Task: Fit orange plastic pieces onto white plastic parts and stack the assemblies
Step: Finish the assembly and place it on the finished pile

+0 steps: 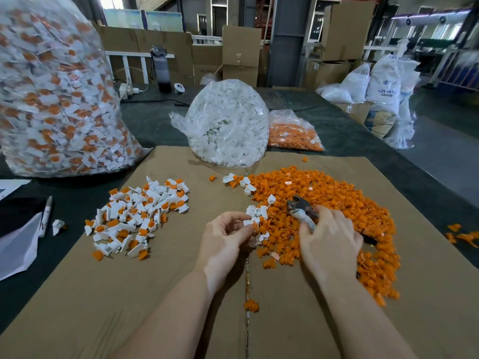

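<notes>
Cardboard sheet [103, 294] covers the bench. Left hand [224, 239] pinches a white part [249, 223] with an orange piece seated in it. Right hand [328, 238] grips pliers [302, 207] over the orange pile [324, 203]. Finished assemblies [137, 218] heaped to the left. Farther back: bag of white parts [228, 123], bag of orange pieces [293, 133], big bag of assemblies [57, 94].
</notes>
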`<state>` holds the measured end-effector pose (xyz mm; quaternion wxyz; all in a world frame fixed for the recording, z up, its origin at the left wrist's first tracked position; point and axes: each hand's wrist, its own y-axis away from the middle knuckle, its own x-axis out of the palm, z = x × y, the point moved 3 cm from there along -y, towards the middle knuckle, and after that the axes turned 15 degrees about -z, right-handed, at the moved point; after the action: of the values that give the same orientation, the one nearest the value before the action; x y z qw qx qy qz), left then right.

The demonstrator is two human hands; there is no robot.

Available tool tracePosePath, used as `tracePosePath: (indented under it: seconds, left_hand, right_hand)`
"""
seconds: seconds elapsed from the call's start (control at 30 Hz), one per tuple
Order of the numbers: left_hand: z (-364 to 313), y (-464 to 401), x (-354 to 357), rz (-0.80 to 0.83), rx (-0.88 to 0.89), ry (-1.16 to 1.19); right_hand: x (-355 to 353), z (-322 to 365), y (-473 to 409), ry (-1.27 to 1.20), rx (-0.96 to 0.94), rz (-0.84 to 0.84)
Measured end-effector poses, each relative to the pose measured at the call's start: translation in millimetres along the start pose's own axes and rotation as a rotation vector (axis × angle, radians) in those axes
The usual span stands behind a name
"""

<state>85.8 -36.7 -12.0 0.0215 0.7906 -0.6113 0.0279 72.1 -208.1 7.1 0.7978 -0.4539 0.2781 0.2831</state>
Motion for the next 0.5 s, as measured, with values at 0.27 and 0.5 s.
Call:
tracePosePath:
  seconds: [0.27, 0.5]
  left_hand:
    - [-0.1, -7.1, 1.5, -0.044, -0.204, 0.101]
    - [-1.6, -10.4, 2.4, -0.066, -0.304, 0.198]
  right_hand:
    - [4.5, -25.5, -29.1, 0.450, 0.041, 0.430]
    - [-14.2, -5.0, -29.8, 0.257, -0.096, 0.330]
